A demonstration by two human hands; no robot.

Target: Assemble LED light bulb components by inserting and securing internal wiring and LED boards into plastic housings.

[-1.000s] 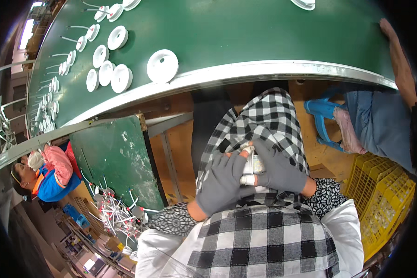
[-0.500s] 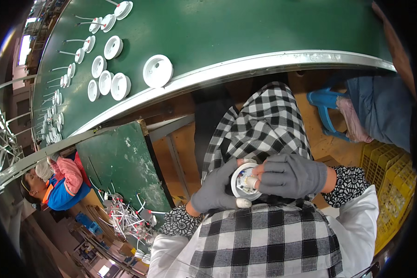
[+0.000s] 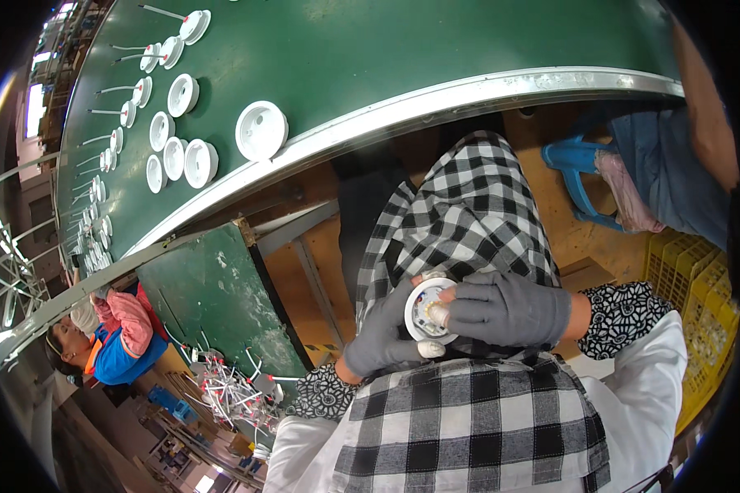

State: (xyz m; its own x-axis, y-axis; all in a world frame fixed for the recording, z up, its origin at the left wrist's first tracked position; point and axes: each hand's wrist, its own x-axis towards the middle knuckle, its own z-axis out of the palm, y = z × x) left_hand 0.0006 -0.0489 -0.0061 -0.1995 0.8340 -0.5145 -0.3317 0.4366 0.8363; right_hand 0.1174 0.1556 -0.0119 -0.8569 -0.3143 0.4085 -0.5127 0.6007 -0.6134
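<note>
Over my lap, a white round lamp housing (image 3: 409,315) is tilted so its inside shows, with a pale circuit board (image 3: 427,312) in it. My left hand (image 3: 380,330), in a grey glove with bare or wrapped fingertips, grips the housing's left side, its white-wrapped thumb at the lower rim. From the right, my right hand (image 3: 510,311), gloved the same way, closes its fingers at the right rim, and its wrapped thumb presses on the board. Whether a small part sits under those fingertips is hidden.
Several white cups (image 3: 261,131) stand on the green bench (image 3: 436,41), beside rows of white discs with wires (image 3: 171,52). Wired parts (image 3: 237,394) are heaped on a lower green board (image 3: 222,283). Yellow crates (image 3: 707,329) and a blue stool (image 3: 580,177) flank my right; another person (image 3: 127,345) sits left.
My hands and the housing have shifted slightly left and up in view. The right thumb stays inside the housing. The bench things have shifted left in the picture as the view moved.
</note>
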